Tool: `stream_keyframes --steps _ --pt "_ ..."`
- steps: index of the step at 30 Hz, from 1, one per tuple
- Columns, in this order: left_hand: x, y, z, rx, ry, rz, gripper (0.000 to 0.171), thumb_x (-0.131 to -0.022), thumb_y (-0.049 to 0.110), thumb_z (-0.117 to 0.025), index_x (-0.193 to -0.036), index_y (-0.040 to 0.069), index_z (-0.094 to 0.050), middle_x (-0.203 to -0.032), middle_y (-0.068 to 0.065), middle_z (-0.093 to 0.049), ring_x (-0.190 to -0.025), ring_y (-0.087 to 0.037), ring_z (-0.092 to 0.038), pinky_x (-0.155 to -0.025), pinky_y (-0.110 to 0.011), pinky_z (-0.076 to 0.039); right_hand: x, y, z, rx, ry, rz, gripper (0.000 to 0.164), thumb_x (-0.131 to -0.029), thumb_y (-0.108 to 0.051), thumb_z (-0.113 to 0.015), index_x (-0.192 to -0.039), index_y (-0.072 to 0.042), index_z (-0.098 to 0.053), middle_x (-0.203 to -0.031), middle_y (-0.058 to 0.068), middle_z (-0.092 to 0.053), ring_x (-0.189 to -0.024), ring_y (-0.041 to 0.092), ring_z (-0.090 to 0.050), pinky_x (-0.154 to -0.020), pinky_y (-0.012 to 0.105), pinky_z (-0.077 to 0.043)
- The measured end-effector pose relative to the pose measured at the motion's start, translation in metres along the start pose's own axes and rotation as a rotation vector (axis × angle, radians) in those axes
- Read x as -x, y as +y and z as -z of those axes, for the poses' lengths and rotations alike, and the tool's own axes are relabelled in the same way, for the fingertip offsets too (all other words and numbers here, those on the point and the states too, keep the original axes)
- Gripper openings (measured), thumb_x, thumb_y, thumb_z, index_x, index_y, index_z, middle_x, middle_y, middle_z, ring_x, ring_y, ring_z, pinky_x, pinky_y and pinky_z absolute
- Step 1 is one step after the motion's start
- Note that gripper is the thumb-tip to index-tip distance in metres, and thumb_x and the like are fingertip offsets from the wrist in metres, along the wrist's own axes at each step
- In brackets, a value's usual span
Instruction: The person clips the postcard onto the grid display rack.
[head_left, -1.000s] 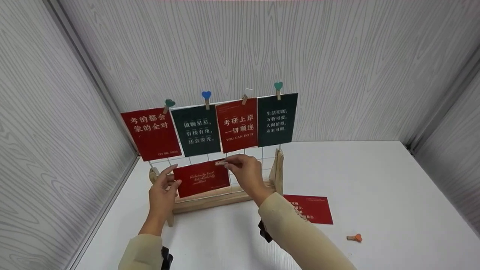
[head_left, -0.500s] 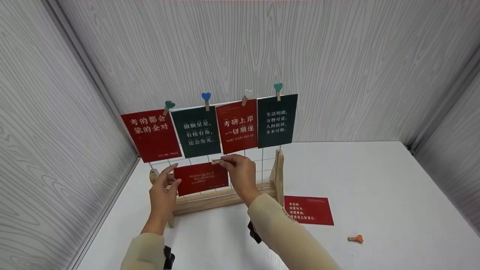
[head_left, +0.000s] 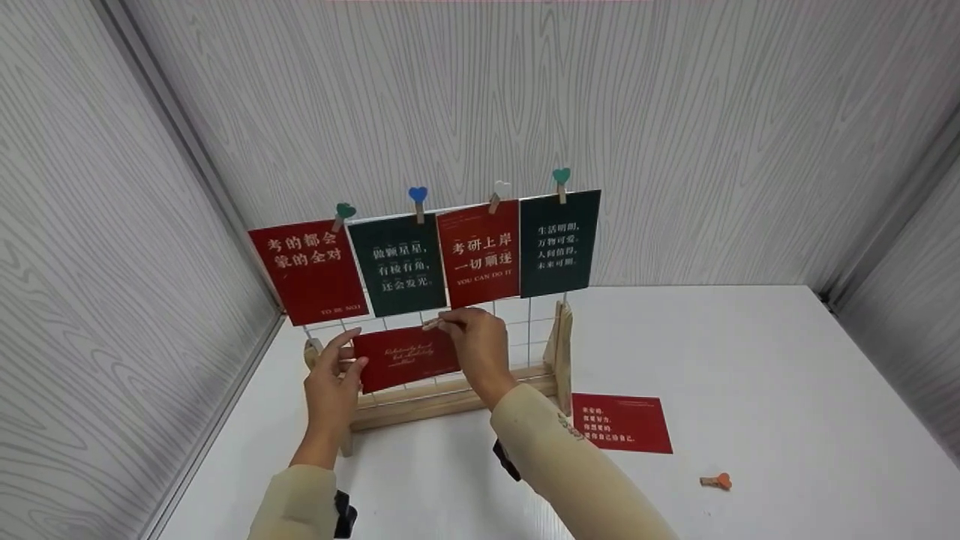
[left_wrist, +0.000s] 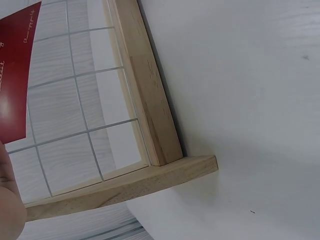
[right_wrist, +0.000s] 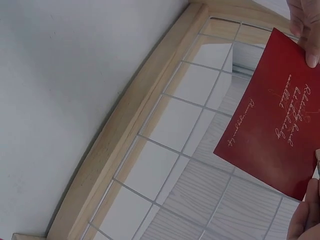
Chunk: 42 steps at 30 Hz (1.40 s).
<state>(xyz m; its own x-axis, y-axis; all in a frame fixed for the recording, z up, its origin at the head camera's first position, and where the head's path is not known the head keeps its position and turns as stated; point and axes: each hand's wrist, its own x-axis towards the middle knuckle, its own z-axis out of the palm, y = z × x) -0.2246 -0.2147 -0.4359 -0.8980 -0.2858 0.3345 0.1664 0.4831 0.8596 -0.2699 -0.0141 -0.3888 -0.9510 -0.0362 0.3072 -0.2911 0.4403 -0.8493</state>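
A red card with gold script (head_left: 405, 356) is held in front of the wire grid (head_left: 516, 330) of a wooden-footed stand. My left hand (head_left: 330, 386) pinches its left edge between thumb and fingers. At the card's upper right edge, my right hand (head_left: 481, 349) pinches a small wooden clothespin (head_left: 432, 324). Whether the clothespin bites both card and wire cannot be told. In the right wrist view the red card (right_wrist: 275, 115) stands before the grid, with fingers at two of its edges. The left wrist view shows only part of the card (left_wrist: 15, 75).
Above, a red card (head_left: 309, 274), a green card (head_left: 397, 262), a red card (head_left: 480, 251) and a green card (head_left: 560, 244) hang from heart clothespins. On the white table lie a red card (head_left: 624, 424) and an orange heart clothespin (head_left: 716, 481). The stand's wooden base (head_left: 450, 401) runs below.
My right hand has shifted slightly left along the card's top edge with the clothespin. The left hand keeps its hold on the card. The view has shifted a little.
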Motion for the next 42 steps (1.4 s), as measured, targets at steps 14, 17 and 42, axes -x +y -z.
stream_keyframes --steps 14,17,42 --pt "0.000 -0.001 -0.001 -0.026 0.022 -0.019 0.047 -0.093 0.005 -0.061 -0.135 0.021 -0.051 -0.108 -0.008 -0.058 -0.090 -0.020 -0.058 -0.068 -0.023 -0.052 0.000 -0.002 -0.006 0.069 -0.032 0.100 0.019 -0.089 -0.011 -0.066 -0.106 -0.012 -0.074 -0.094 -0.009 -0.070 -0.091 0.006 -0.062 -0.084 0.025 -0.050" --pt "0.001 -0.003 -0.004 -0.037 0.046 -0.030 0.047 -0.093 0.006 -0.061 -0.136 0.022 -0.050 -0.110 -0.008 -0.058 -0.095 -0.022 -0.061 -0.074 -0.030 -0.054 0.003 0.001 -0.007 0.084 -0.044 0.146 0.018 -0.090 -0.009 -0.066 -0.105 -0.014 -0.074 -0.097 -0.009 -0.069 -0.094 0.006 -0.061 -0.086 0.024 -0.049" --pt "0.030 -0.010 -0.031 -0.139 0.258 -0.301 0.067 -0.076 0.020 -0.081 -0.129 0.001 -0.045 -0.121 -0.017 -0.048 -0.113 -0.026 -0.045 -0.094 -0.051 -0.041 0.024 0.052 0.044 0.143 -0.161 0.244 0.059 -0.087 -0.045 -0.066 -0.139 -0.023 -0.048 -0.135 -0.001 -0.050 -0.118 0.017 -0.051 -0.098 0.042 -0.043"
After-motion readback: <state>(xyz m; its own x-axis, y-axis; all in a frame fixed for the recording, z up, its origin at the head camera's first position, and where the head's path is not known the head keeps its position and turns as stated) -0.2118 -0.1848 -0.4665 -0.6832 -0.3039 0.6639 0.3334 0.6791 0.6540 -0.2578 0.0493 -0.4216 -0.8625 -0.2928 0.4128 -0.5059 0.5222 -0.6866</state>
